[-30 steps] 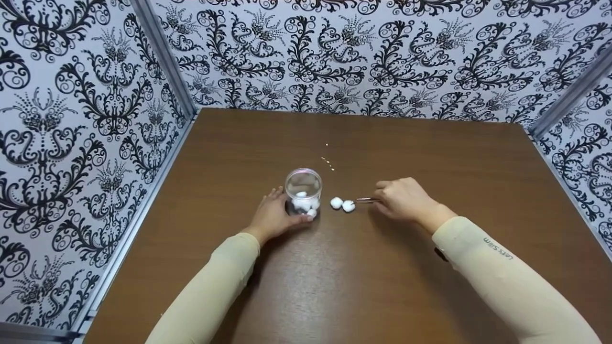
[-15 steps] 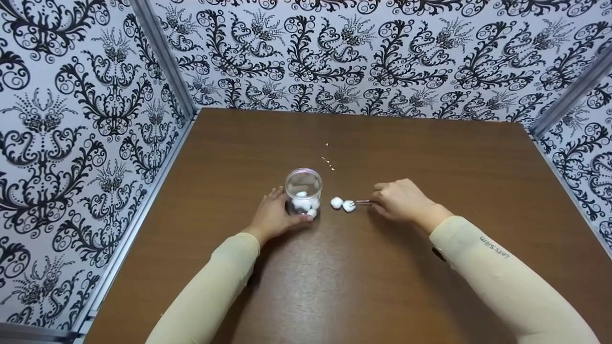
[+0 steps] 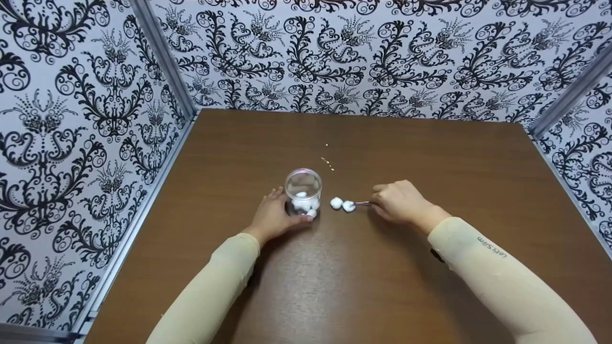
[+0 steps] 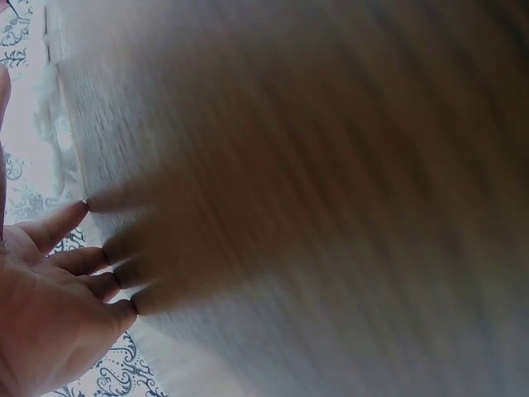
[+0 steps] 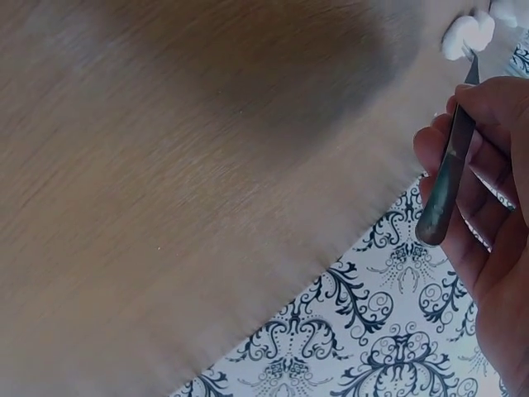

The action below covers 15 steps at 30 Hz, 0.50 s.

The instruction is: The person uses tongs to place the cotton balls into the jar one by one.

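Note:
My left hand (image 3: 276,215) holds a clear jar (image 3: 304,184) upright on the table, thumb across the front and fingers along its left side. White cotton balls (image 3: 301,204) lie inside the jar. In the left wrist view my left hand (image 4: 58,306) has its fingertips down at the tabletop. Tweezers (image 5: 450,165) are pinched between the thumb and fingers of my right hand (image 3: 399,200). Their tips touch the nearer of two cotton balls (image 3: 349,206) right of the jar. The other cotton ball (image 3: 336,203) sits beside it, towards the jar.
Small pale crumbs (image 3: 327,163) are scattered on the brown table (image 3: 430,153) behind the jar. Patterned walls (image 3: 306,57) stand at the back and both sides. A metal frame post (image 3: 162,52) rises at the back left corner.
My right hand has shifted slightly left, bringing the tweezer tips onto the nearer cotton ball. The left hand and the jar have stayed in place.

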Available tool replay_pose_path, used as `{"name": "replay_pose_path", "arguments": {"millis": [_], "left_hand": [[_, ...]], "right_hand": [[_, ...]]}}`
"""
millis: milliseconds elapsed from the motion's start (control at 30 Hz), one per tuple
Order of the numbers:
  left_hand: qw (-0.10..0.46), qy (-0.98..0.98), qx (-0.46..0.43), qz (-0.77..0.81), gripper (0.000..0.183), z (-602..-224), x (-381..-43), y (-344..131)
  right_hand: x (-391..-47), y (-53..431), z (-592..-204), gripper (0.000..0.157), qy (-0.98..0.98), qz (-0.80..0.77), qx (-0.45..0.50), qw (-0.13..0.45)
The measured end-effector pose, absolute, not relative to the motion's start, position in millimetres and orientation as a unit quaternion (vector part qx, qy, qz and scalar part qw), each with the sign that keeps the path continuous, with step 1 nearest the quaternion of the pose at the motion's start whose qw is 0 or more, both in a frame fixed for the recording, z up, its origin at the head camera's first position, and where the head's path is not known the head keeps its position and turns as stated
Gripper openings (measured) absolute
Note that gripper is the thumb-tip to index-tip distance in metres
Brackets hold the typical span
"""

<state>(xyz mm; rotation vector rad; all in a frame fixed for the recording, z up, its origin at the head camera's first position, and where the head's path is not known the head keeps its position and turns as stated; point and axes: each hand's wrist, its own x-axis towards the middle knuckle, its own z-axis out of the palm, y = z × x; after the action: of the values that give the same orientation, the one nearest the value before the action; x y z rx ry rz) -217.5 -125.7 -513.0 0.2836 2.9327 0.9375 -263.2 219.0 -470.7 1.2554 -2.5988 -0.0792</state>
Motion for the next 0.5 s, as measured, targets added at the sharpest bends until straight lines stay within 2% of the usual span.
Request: {"name": "replay_pose_path", "arguments": {"millis": [500], "left_hand": [[0.026,0.947,0.087,0.307,0.095,-513.9,-218.6,-125.6]], "right_hand": [[-261.8,223.0,-464.7,0.011,-0.886,-0.001,0.433,0.166]]}}
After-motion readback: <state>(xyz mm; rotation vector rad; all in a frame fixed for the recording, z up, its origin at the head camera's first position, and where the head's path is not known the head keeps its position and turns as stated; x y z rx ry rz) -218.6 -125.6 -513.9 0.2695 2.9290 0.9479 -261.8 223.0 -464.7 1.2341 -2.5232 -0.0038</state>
